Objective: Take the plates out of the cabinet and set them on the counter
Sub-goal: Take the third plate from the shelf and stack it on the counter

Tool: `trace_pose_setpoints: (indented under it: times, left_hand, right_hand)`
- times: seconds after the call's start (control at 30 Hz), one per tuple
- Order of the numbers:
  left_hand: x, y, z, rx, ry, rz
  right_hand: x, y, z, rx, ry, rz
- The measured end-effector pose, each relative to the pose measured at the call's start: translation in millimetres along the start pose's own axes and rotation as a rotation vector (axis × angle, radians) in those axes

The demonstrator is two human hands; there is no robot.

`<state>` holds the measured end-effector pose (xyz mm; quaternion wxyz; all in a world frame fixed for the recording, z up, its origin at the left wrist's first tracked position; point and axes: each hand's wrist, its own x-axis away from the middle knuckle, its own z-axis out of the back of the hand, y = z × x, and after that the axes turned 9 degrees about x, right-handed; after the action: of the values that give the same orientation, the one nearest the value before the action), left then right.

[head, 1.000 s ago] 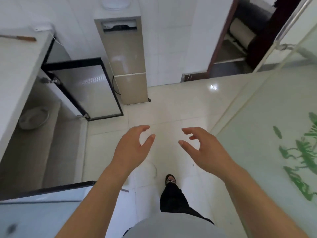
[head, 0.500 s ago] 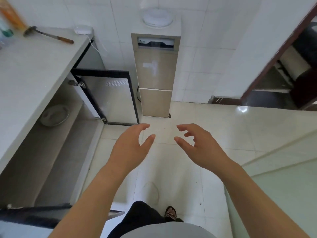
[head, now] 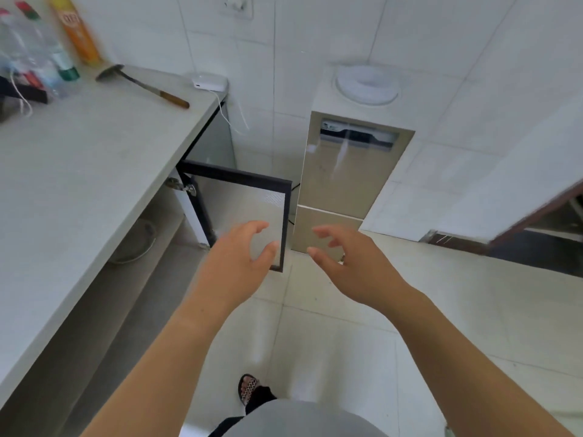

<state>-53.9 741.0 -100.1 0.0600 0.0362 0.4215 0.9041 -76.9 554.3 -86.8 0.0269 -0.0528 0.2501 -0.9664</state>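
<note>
A metal spatula with a wooden handle [head: 142,86] lies at ten o'clock. A small white plastic box [head: 210,82] sits at its three o'clock, and an orange spray can [head: 77,33] stands at its eleven. A tall beige water dispenser [head: 347,184] stands at one o'clock.

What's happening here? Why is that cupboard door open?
A person stands by the kitchen counter with the left hand and right hand held out in front, fingers loosely curled, holding nothing. The cabinet door under the counter is swung open, and a plate sits on the shelf inside. No plate is on the visible part of the counter yet.
</note>
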Motion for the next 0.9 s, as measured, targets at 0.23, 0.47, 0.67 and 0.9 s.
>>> trace_pose_setpoints:
  times: [0.23, 0.47, 0.67, 0.9]
  left_hand:
    - [-62.6, -34.5, 51.1, -0.01, 0.042, 0.044]
    - [-103.1, -59.3, 77.3, 0.034, 0.102, 0.126]
    - [-136.7, -75.2, 94.5, 0.044, 0.253, 0.249]
    - [-165.8, -91.0, 100.3, 0.063, 0.469, 0.488]
  right_hand:
    - [-88.6, -41.0, -12.7, 0.004, -0.018, 0.076]
    - [-157.7, -63.0, -21.2, 0.019, -0.088, 0.175]
    - [-228.6, -82.4, -29.4, -0.012, -0.204, 0.332]
    - [-319.4, -100.5, -41.6, -0.031, -0.367, 0.578]
